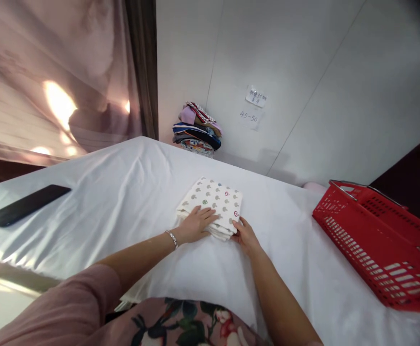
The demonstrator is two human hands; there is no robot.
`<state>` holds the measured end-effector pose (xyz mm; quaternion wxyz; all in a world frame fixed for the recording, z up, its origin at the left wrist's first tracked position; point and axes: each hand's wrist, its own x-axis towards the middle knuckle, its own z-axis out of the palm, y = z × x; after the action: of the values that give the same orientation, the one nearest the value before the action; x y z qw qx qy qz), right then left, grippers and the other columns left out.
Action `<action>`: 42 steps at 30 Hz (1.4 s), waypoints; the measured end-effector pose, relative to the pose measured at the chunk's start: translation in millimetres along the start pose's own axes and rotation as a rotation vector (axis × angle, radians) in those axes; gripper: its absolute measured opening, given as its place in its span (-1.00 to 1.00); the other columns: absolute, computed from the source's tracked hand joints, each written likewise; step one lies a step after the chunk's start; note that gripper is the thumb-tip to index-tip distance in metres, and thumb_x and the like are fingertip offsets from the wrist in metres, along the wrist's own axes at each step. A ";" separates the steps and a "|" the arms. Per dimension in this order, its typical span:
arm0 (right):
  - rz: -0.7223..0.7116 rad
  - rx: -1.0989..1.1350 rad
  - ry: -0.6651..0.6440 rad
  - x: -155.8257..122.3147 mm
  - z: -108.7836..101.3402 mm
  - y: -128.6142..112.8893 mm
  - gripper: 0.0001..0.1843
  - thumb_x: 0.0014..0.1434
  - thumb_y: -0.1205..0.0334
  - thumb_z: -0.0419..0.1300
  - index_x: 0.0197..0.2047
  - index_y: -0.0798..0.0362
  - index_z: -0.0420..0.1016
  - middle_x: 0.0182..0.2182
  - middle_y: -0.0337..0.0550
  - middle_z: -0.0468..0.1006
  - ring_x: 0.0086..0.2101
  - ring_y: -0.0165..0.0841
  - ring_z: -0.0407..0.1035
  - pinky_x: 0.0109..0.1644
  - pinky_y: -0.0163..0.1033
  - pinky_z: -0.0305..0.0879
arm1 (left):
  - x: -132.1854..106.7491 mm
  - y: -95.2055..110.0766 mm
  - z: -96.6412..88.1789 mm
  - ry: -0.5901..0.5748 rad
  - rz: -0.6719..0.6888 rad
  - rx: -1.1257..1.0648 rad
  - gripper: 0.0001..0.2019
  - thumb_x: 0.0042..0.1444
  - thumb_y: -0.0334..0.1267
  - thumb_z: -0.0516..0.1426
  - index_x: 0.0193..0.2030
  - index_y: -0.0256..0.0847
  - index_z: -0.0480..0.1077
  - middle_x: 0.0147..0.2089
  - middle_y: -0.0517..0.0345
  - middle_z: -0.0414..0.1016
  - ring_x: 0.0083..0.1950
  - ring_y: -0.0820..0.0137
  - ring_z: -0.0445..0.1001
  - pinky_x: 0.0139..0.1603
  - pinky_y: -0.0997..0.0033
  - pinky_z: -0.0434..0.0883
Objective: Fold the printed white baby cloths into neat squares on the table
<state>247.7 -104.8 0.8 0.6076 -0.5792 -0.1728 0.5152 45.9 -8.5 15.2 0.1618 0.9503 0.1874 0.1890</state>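
Observation:
A folded white cloth [217, 194] with small grey, red and green motifs lies on the white-covered table in front of me. My left hand [196, 224] rests flat on its near edge, fingers stretched out over the fabric; a bracelet circles that wrist. At the near right corner of the cloth, my right hand [245, 236] pinches the layers, with the thumb on top and the other fingers partly hidden beside and under the edge.
A red plastic basket [368, 250] stands at the right. On the left lies a flat black object [26, 204]. A stack of folded clothes [197, 129] sits behind the table against the wall, near two paper labels [256, 96]. A pink curtain [51, 72] hangs at the left.

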 end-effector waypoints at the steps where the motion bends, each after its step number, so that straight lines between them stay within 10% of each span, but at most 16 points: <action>1: -0.010 0.026 0.003 -3.3 4.7 2.3 -0.11 -0.09 0.16 0.35 0.25 -0.01 0.03 -0.16 -0.11 0.55 -0.38 -0.29 0.48 -0.35 -0.15 0.47 | -1.0 -1.2 -0.2 0.012 0.005 0.029 -0.44 0.02 -0.28 0.14 0.21 0.02 0.20 0.27 0.08 0.22 0.31 0.23 0.11 0.34 0.05 -0.14; 9: 0.022 0.021 -0.208 -62.0 47.0 42.3 0.02 -0.18 0.11 0.40 0.28 0.04 -0.01 -0.41 -0.18 0.57 -0.43 -0.29 0.49 -0.44 -0.26 0.42 | -45.2 -39.7 -38.8 0.027 -0.054 0.325 -0.53 0.02 -0.48 -0.03 0.07 -0.05 0.36 0.15 0.13 0.39 0.23 0.21 0.24 0.30 -0.02 -0.03; 15: -0.375 -0.259 0.110 -35.1 3.1 2.5 -0.56 -0.05 0.01 0.23 -0.13 0.08 0.45 -0.44 -0.21 0.52 -0.36 -0.34 0.42 -0.39 -0.30 0.36 | -68.2 -52.3 -38.0 0.203 -0.282 0.123 -0.58 0.07 -0.35 -0.06 0.07 -0.07 0.36 0.20 0.15 0.33 0.25 0.25 0.22 0.23 0.12 0.20; 20: -0.320 -0.417 0.238 9.9 -19.5 -36.0 -0.59 -0.03 0.03 0.21 -0.12 0.03 0.46 -0.13 -0.11 0.50 -0.12 -0.26 0.37 -0.21 -0.26 0.36 | -70.8 -18.8 -18.1 0.325 -0.626 -0.135 -0.46 0.13 0.01 -0.01 0.22 -0.12 0.17 0.34 0.03 0.07 0.28 0.21 0.18 0.12 0.23 0.34; 26: -0.243 -0.521 0.124 40.0 -5.7 -42.5 -0.49 -0.05 0.02 0.25 -0.01 -0.01 0.45 -0.15 -0.15 0.53 -0.18 -0.28 0.40 -0.23 -0.26 0.36 | -66.1 8.3 -1.9 0.259 -0.474 0.071 -0.39 -0.02 -0.02 0.15 0.20 -0.12 0.21 0.37 0.00 -0.01 0.38 0.01 -0.14 0.22 0.00 0.20; 33: -0.228 -0.614 -0.027 0.8 -1.7 -11.3 -0.50 -0.02 0.01 0.24 -0.01 0.02 0.46 -0.25 -0.14 0.54 -0.31 -0.31 0.41 -0.30 -0.27 0.36 | -86.1 -42.7 -44.1 0.106 -0.506 0.164 -0.43 -0.02 -0.10 0.15 0.18 -0.06 0.26 0.33 0.00 0.11 0.35 -0.01 -0.01 0.20 -0.03 0.20; 42: -0.734 -0.982 -0.116 -27.1 -9.1 10.3 -0.53 0.06 0.16 0.15 0.08 -0.13 0.40 0.17 -0.16 0.23 0.12 -0.21 0.14 0.13 -0.07 0.20 | -90.5 -16.0 -46.2 0.100 -0.289 0.222 -0.51 0.01 -0.27 0.11 0.14 0.01 0.30 0.33 0.08 0.11 0.34 0.15 0.06 0.30 -0.05 -0.04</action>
<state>239.6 -134.1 -0.3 0.3970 -0.6654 -0.6107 0.1633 -55.9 -21.3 22.6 0.0720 0.9149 0.3495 0.1890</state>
